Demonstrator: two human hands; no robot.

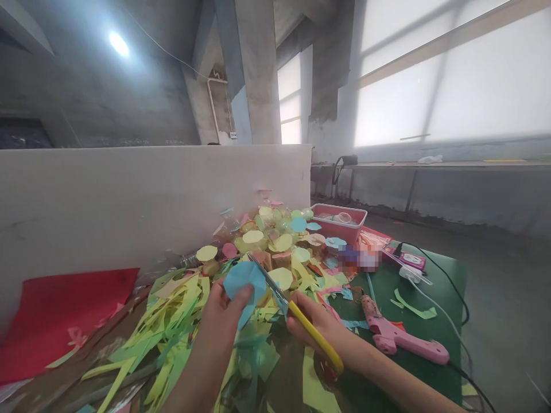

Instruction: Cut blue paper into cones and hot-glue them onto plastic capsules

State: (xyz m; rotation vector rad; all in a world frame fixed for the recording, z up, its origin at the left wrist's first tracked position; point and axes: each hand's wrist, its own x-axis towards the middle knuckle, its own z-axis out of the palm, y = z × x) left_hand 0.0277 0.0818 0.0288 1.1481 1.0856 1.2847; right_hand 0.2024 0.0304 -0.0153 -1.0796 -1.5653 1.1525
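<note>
Head view showed the blue paper (253,276) held up above a cluttered green table (443,281), its upper part rounded and a flap hanging below. The left hand (229,304) had it pinched, thumb flat on the near face and the other fingers partly hidden behind. Just right of the blue paper, the right hand (316,324) was closed around the yellow handles of the scissors (298,314); their blades slanted up to its upper right edge, and whether they were fully together could not be told.

Beyond the blue paper stood a heap of clear plastic cups (231,219), many topped with paper discs (283,243) in yellow, pink and blue. Left of it lay a tangle of yellow and green paper strips (178,327), and farther left a red sheet (73,318). To its right and beyond sat a red basket (346,232) with a pale rim. Right of it, nearer the table's edge, a pink glue gun (415,345) rested on its side, trailing a black cord.
</note>
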